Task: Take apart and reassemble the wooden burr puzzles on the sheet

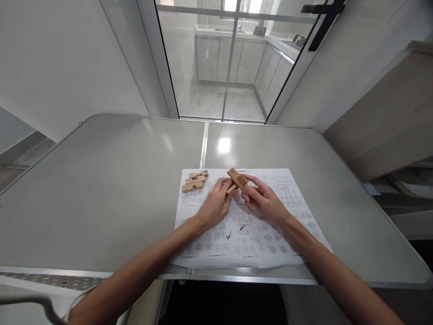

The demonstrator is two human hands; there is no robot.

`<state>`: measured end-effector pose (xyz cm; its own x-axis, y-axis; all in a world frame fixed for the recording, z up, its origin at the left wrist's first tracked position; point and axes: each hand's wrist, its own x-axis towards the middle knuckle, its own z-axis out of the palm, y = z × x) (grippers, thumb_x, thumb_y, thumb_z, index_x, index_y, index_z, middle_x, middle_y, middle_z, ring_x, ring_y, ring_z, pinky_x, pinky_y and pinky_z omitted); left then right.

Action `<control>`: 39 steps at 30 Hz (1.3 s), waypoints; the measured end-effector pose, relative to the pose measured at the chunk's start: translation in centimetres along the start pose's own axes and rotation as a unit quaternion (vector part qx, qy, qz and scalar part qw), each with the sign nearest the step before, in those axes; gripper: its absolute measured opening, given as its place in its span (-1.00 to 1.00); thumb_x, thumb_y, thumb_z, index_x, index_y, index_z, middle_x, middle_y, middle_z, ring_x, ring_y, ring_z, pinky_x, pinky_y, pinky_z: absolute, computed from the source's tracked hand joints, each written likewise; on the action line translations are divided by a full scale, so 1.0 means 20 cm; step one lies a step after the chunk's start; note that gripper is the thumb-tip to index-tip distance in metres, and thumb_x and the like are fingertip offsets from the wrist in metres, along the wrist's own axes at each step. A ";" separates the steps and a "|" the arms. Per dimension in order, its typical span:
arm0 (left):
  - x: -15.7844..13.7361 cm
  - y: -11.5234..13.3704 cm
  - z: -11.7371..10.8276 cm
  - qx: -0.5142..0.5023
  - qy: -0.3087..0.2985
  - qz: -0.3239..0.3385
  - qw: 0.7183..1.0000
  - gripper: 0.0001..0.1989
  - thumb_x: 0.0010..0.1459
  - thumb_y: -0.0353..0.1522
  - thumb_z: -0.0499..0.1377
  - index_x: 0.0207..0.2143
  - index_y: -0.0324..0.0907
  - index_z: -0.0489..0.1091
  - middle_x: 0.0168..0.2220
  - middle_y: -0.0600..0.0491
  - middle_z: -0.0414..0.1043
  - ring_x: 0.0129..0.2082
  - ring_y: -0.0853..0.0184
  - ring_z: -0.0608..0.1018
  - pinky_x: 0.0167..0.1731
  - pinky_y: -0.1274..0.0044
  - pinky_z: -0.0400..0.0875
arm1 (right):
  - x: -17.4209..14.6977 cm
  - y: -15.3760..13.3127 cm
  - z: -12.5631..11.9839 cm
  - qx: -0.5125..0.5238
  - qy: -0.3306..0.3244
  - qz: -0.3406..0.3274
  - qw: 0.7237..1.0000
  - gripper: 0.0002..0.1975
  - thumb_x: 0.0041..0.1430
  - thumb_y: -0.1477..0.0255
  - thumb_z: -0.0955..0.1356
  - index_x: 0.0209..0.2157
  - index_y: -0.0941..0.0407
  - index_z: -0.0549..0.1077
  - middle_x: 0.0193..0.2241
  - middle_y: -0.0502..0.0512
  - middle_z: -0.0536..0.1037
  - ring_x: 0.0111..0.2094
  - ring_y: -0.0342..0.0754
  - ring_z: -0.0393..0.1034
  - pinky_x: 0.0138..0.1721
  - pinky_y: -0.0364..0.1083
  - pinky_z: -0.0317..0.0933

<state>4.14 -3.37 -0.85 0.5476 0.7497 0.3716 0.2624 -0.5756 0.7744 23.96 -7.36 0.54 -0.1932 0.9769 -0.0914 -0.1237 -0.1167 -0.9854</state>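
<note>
Over the printed sheet (209,259), my left hand (218,201) and my right hand (265,201) come together around wooden puzzle pieces (237,178). One long notched piece slants across the top, and another crosses beneath it at an angle. My left fingers close on the lower piece's left end. The fingers of my right hand grip the right side of the crossed pieces. How the pieces fit together under my fingers is hidden. To the left of my left hand, several loose notched wooden pieces (194,181) lie side by side on the sheet's upper left corner.
The sheet, covered in small line diagrams, lies at the front of a grey folding table (142,180) with a metal centre seam (204,146). Behind the table stands a glass door (216,58) with a black handle (321,27). Shelving (406,171) is on the right.
</note>
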 end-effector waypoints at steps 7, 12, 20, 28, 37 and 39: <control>0.00 0.01 0.00 -0.002 -0.004 0.002 1.000 -0.67 0.52 -0.33 -0.03 0.22 -0.06 0.36 0.08 -0.13 0.37 0.09 0.15 0.53 0.16 0.22 0.54 | -0.01 0.00 0.01 0.010 0.005 0.001 1.000 -0.47 0.40 0.15 0.38 0.32 -0.02 0.39 -0.49 -0.12 0.33 -0.67 -0.22 0.13 -0.61 -0.13 0.14; 0.00 0.00 0.00 0.004 -0.001 -0.005 1.000 -0.66 0.52 -0.30 -0.02 0.24 -0.03 0.36 0.06 -0.12 0.39 0.04 0.15 0.55 0.08 0.25 0.58 | -0.01 0.02 0.01 0.009 0.018 0.000 1.000 -0.47 0.41 0.14 0.37 0.32 -0.03 0.39 -0.48 -0.11 0.37 -0.64 -0.20 0.19 -0.59 -0.12 0.22; 0.00 0.01 0.00 0.008 -0.010 -0.015 1.000 -0.67 0.54 -0.29 -0.05 0.21 -0.05 0.36 0.10 -0.10 0.43 0.06 0.15 0.56 0.09 0.25 0.56 | 0.02 0.02 0.03 0.016 0.050 0.006 0.999 -0.43 0.35 0.13 0.42 0.30 0.00 0.36 -0.51 -0.13 0.42 -0.66 -0.21 0.20 -0.59 -0.13 0.20; -0.02 -0.05 0.03 0.036 0.052 -0.059 0.996 -0.47 0.44 -0.26 0.13 0.38 -0.11 0.12 -0.01 -0.11 0.44 -0.19 0.21 0.59 -0.20 0.34 0.59 | 0.03 0.00 0.06 0.008 0.040 0.005 0.999 -0.43 0.32 0.05 0.43 0.18 -0.01 0.21 -0.53 -0.18 0.48 -0.68 -0.19 0.25 -0.59 -0.15 0.22; -0.03 -0.06 0.01 0.076 0.051 -0.028 0.995 -0.37 0.44 -0.34 0.09 0.47 -0.03 -0.03 0.21 -0.20 0.34 -0.21 0.24 0.60 -0.18 0.31 0.63 | 0.04 0.04 0.04 -0.001 0.026 0.008 1.000 -0.44 0.31 0.02 0.44 0.13 0.00 0.22 -0.53 -0.16 0.51 -0.67 -0.17 0.29 -0.60 -0.16 0.24; -0.02 -0.05 0.00 0.080 0.050 -0.033 0.995 -0.37 0.42 -0.35 0.10 0.46 -0.04 -0.01 0.24 -0.20 0.32 -0.22 0.23 0.60 -0.18 0.29 0.64 | 0.04 0.04 0.03 -0.003 0.027 0.010 1.000 -0.43 0.30 0.00 0.44 0.13 0.00 0.23 -0.52 -0.15 0.52 -0.67 -0.16 0.30 -0.60 -0.15 0.26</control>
<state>3.66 -3.17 -1.86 0.4451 0.8116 0.3783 0.4226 -0.5629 0.7104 23.02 -6.75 -0.26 -0.1420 0.9826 -0.1195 -0.1137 -0.1361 -0.9841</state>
